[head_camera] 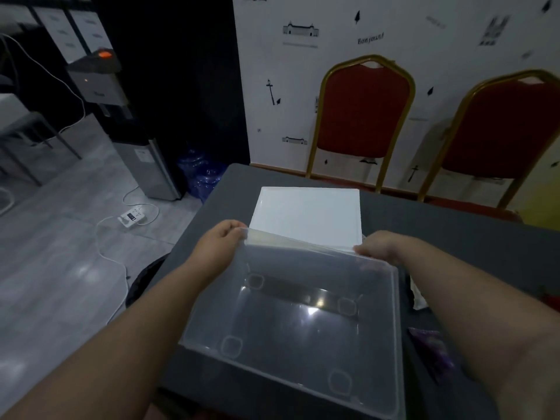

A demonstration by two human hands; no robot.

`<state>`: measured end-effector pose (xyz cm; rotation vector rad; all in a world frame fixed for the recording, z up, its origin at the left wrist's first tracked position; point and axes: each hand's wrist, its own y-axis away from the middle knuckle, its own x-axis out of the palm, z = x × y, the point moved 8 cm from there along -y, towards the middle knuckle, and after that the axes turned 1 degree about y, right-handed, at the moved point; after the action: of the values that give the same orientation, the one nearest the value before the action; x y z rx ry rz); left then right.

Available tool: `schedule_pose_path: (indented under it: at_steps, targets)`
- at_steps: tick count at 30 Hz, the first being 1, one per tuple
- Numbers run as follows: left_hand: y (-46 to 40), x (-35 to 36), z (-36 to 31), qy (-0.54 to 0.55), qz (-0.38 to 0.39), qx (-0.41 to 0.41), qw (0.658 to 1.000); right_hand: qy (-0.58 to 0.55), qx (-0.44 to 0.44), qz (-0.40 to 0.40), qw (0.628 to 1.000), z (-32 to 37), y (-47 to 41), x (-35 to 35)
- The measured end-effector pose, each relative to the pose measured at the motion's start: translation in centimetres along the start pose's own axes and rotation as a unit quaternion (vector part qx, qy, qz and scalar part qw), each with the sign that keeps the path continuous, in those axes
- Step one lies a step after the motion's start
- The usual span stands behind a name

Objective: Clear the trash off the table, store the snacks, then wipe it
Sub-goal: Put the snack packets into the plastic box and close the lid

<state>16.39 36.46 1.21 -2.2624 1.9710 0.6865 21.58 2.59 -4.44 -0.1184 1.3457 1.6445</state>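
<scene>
A clear plastic storage box [303, 322] stands open and empty on the dark grey table [439, 231] right in front of me. Its white lid [307, 215] lies flat beyond the box's far rim. My left hand [222, 242] grips the lid's near left corner and my right hand [378, 247] grips its near right corner. A purple snack wrapper [431, 350] lies on the table to the right of the box, partly behind my right forearm. A white packet [418, 295] shows just above it, mostly hidden.
Two red chairs with gold frames [363, 116] [503, 131] stand against the white wall behind the table. On the grey floor at left lie a white power strip [131, 218] with cables, a water dispenser [151, 165] and blue bottles [203, 174].
</scene>
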Motion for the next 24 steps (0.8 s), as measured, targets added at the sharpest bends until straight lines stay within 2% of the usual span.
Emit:
schedule_pose_path:
  at_steps: [2,4,6,8,13,15,19,22,24]
  targets:
    - [-0.2,-0.1,0.2,-0.005,-0.004,-0.004,1.0,0.092,-0.024,0.024,0.995,0.1,-0.6,0.7]
    - [-0.3,0.0,0.3,-0.004,-0.007,-0.004,1.0,0.101,-0.036,0.035,0.994,0.2,-0.9,1.3]
    - [-0.3,0.0,0.4,0.002,-0.009,-0.005,1.0,0.055,-0.034,0.03,0.997,0.1,-1.0,1.4]
    - [-0.4,0.0,0.5,0.001,-0.01,-0.008,1.0,-0.042,-0.017,0.027,0.999,-0.2,-0.6,1.7]
    - [-0.1,0.1,0.2,-0.006,-0.007,-0.006,1.0,-0.286,0.024,0.031,0.957,-1.2,2.3,2.7]
    - [0.1,0.2,-0.2,-0.008,-0.006,-0.003,1.0,-0.359,-0.014,0.007,0.933,-0.5,3.9,2.3]
    - [0.3,0.0,-0.6,-0.03,-0.008,-0.004,1.0,-0.496,-0.092,-0.081,0.86,0.2,7.6,0.1]
    - [0.6,0.0,-2.4,-0.146,-0.018,0.009,0.989,-0.503,-0.115,-0.168,0.84,-0.6,10.8,-1.5]
    - [1.0,0.6,-5.2,-0.193,-0.04,0.062,0.978,-0.494,-0.121,-0.226,0.831,-1.4,12.8,-2.3]
